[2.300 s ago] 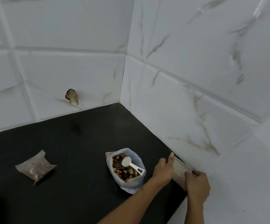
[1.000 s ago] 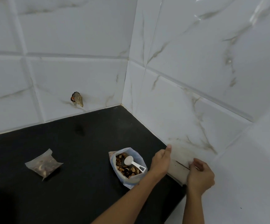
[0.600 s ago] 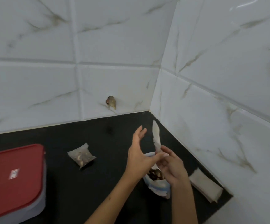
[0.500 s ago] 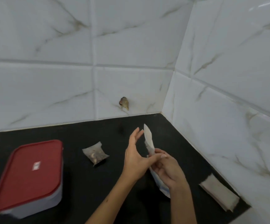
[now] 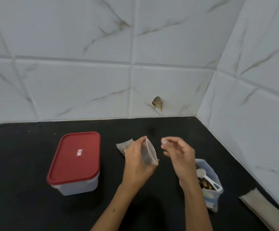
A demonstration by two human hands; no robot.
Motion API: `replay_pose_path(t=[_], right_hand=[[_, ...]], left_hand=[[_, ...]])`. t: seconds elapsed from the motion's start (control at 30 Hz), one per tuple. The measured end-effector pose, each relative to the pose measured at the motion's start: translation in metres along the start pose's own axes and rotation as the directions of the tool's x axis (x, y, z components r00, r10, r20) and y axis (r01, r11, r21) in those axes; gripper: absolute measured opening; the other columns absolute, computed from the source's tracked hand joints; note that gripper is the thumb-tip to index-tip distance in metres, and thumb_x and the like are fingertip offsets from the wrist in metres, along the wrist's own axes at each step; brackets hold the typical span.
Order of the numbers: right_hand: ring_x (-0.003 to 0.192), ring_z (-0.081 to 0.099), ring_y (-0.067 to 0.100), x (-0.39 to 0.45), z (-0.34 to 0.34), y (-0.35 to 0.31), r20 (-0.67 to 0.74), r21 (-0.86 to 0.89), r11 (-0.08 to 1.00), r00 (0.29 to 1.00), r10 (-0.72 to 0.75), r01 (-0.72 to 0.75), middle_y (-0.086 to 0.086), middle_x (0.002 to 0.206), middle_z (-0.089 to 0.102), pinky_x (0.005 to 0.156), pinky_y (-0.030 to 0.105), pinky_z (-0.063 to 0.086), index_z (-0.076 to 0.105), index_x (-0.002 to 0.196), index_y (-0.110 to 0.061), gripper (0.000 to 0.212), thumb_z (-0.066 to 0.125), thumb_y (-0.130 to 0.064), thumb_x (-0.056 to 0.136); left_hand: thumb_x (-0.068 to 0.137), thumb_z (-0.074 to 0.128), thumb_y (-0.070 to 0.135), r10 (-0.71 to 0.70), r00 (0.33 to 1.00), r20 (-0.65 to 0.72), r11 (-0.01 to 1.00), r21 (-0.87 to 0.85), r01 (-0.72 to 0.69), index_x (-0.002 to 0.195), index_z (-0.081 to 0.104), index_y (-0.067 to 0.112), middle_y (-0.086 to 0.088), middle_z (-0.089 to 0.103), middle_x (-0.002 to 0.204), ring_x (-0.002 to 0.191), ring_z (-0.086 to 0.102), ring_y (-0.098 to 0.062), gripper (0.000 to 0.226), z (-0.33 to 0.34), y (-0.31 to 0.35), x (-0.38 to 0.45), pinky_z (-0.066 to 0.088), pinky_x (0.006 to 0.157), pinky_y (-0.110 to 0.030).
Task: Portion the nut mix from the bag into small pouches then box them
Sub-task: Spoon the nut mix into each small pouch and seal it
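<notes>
Now your left hand (image 5: 138, 161) pinches a limp empty pouch (image 5: 148, 152), right hand (image 5: 178, 151) loosely curled, holding nothing: unspread, its mouth may spill nuts from the scoop (image 5: 208, 180) onto the desk (image 5: 27, 205).

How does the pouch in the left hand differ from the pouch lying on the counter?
The held pouch looks empty, while the lying pouch has nut mix inside. The held pouch is upright in the air, gripped by the left hand; the lying pouch rests flat on the black counter, partly hidden behind that hand. Both are small, translucent plastic.
</notes>
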State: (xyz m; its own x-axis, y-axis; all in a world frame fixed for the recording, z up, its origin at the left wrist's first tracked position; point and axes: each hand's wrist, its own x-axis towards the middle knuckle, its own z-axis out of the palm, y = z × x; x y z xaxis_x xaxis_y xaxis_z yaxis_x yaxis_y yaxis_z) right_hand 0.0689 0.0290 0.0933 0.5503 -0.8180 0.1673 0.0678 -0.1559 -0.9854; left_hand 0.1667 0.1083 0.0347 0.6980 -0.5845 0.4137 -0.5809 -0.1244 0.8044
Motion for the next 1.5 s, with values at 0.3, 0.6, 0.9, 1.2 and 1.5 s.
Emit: replay_pose_path(t=[0.3, 0.6, 0.9, 1.2, 1.5], right_hand=[[0.083, 0.058, -0.001, -0.008, 0.005, 0.0, 0.144, -0.686, 0.718, 0.989, -0.028, 0.12, -0.018, 0.09, 0.058, 0.076, 0.02, 0.05, 0.07, 0.089, -0.023, 0.025, 0.072, -0.044, 0.076], [0.081, 0.062, 0.007, -0.004, 0.004, -0.003, 0.28, -0.458, 0.889, 0.951, 0.13, 0.013, -0.002, 0.089, 0.067, 0.069, 0.024, 0.049, 0.073, 0.085, -0.016, 0.018, 0.057, -0.022, 0.091], [0.076, 0.06, 0.008, 0.0, -0.001, -0.001, 0.323, -0.513, 0.857, 0.935, 0.145, 0.044, 0.002, 0.083, 0.066, 0.068, 0.024, 0.048, 0.073, 0.084, -0.011, 0.018, 0.057, -0.014, 0.088], [0.117, 0.049, 0.002, -0.002, -0.009, 0.003, 0.458, -0.458, 0.887, 0.841, 0.287, -0.053, -0.013, 0.126, 0.055, 0.098, 0.033, 0.044, 0.076, 0.083, -0.022, 0.017, 0.064, -0.033, 0.087], [0.117, 0.05, 0.006, -0.006, -0.022, 0.005, 0.339, -0.489, 0.871, 0.913, 0.229, -0.037, -0.01, 0.127, 0.054, 0.097, 0.031, 0.042, 0.076, 0.091, -0.023, 0.012, 0.069, -0.028, 0.083]], left_hand=[[0.071, 0.081, 0.025, 0.057, 0.998, -0.005, 0.993, 0.104, -0.056, 0.131, 0.049, 0.014, 0.003, 0.055, 0.126, 0.114, 0.037, 0.002, 0.069, 0.011, 0.004, -0.009, 0.026, 0.099, -0.022], [0.078, 0.073, 0.023, -0.014, 1.0, -0.017, 1.0, -0.018, 0.014, 0.109, 0.053, 0.021, 0.008, 0.061, 0.1, 0.093, 0.059, -0.01, 0.037, 0.023, 0.003, -0.011, 0.052, 0.083, -0.042], [0.067, 0.074, 0.034, -0.035, 0.999, 0.02, 0.993, -0.108, 0.037, 0.124, 0.048, 0.018, 0.015, 0.054, 0.112, 0.107, 0.054, -0.001, 0.065, 0.023, 0.002, -0.015, 0.049, 0.095, -0.034], [0.073, 0.073, 0.016, -0.037, 0.999, -0.011, 0.991, -0.131, 0.035, 0.093, 0.049, 0.032, 0.008, 0.061, 0.088, 0.079, 0.062, -0.008, 0.035, 0.033, -0.003, -0.019, 0.051, 0.065, -0.019], [0.072, 0.076, 0.019, -0.106, 0.993, 0.06, 0.964, -0.239, 0.117, 0.104, 0.053, 0.014, 0.019, 0.06, 0.09, 0.082, 0.061, 0.001, 0.04, 0.048, 0.009, -0.025, 0.046, 0.062, -0.011]])
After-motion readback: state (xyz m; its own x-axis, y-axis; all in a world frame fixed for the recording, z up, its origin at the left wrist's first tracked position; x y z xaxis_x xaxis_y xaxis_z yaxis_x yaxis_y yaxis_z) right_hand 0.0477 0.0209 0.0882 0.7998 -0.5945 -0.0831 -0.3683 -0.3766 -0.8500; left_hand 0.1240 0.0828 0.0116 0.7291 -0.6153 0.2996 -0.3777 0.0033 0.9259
